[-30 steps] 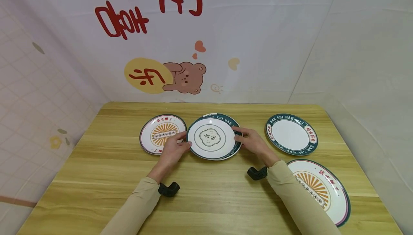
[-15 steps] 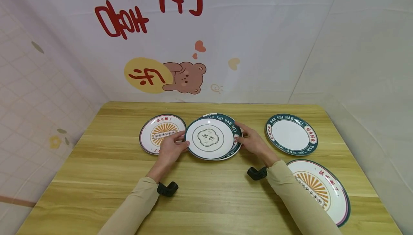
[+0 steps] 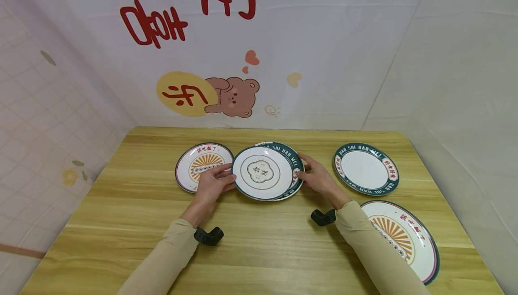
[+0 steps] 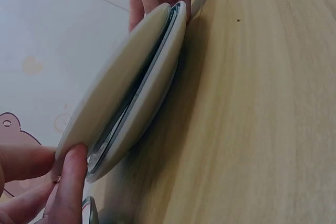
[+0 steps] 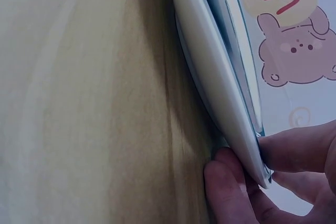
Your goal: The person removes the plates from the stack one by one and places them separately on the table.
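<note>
In the head view, a white plate with a flower-shaped emblem (image 3: 261, 173) lies tilted over a green-rimmed plate (image 3: 288, 152), offset to its left. My left hand (image 3: 210, 185) pinches the emblem plate's left rim between thumb and fingers; the left wrist view shows a narrow gap to the lower plate's rim (image 4: 149, 95). At the other side my right hand (image 3: 319, 179) grips the green-rimmed plate's right edge. In the right wrist view one side of that grip lies on the plate's underside (image 5: 210, 61), and the upper plate's edge (image 5: 254, 82) ends close to the fingers.
A sunburst-patterned plate (image 3: 202, 156) lies behind my left hand, partly covered. On the right of the wooden table (image 3: 259, 250) are another green-rimmed plate (image 3: 366, 169) and a large sunburst plate (image 3: 422, 245), partly under my right sleeve. A printed cloth wall (image 3: 323, 61) stands behind.
My left hand and the emblem plate have shifted slightly left, and the emblem has turned a little. More of the green rim shows on the right. My right hand has barely moved.
</note>
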A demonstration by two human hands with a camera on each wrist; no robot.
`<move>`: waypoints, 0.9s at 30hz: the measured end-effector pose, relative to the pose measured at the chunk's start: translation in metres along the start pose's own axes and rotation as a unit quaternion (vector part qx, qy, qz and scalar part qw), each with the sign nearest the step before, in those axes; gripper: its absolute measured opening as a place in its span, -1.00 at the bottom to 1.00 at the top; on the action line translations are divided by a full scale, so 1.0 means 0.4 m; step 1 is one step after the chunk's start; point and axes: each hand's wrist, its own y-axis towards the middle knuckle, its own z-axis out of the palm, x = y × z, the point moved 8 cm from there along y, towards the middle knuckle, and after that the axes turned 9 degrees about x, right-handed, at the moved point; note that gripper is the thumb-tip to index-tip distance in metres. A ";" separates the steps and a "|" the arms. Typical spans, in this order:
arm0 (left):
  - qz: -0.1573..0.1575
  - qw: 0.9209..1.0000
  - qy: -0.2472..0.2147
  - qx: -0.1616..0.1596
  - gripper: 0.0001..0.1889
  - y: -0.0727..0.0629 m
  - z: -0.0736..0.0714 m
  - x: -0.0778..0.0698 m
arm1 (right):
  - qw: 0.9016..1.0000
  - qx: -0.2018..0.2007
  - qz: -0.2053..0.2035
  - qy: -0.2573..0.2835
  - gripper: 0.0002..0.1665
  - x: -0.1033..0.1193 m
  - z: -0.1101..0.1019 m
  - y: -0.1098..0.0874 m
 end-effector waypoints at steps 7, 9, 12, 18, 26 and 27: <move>0.000 1.000 -0.022 -0.012 -0.52 -0.002 -0.010 0.000 | 1.000 0.002 0.002 -0.001 -0.19 -0.003 0.001 0.002; -0.001 0.999 -0.032 -0.015 -0.52 -0.002 -0.014 0.000 | 1.000 0.003 0.003 0.002 -0.19 -0.004 0.001 0.001; -0.005 0.999 -0.043 -0.020 -0.52 -0.005 -0.023 -0.002 | 1.000 0.003 0.006 0.004 -0.19 -0.003 0.001 0.000; -0.006 0.998 -0.063 -0.021 -0.50 -0.015 -0.051 -0.015 | 1.000 0.003 0.008 0.010 -0.19 -0.003 0.001 0.001; -0.007 0.995 -0.093 -0.021 -0.47 -0.033 -0.091 -0.032 | 1.000 0.001 0.005 0.002 -0.20 -0.003 0.001 0.001; -0.008 0.995 -0.094 -0.021 -0.47 -0.035 -0.097 -0.034 | 1.000 0.001 0.003 0.003 -0.20 -0.002 0.001 0.001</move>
